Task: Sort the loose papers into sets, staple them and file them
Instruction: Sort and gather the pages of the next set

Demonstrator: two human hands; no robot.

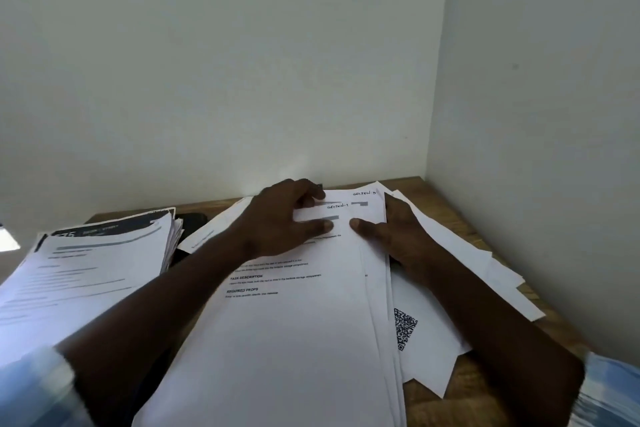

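Pale-blue sleeves [34,392] at the btm corners, both forearms out over the loose papers [294,340] – hands at the pile's far end.
Papers lie fanned on the wooden desk [433,388], centre to rt, top sheet printed, hdgs "Section-1" & "Section-3" showing on the sheets beneath. Left hand [287,218]: fingers curled over the upper edges, thumb flat on the top sheet. Right hand [398,232]: thumb on top, fingers tucked under the rt edge – pinching it. QR-code sheet [405,326] pokes out rt. Separate stack [104,253] at lt, dark object [192,218] beside it.
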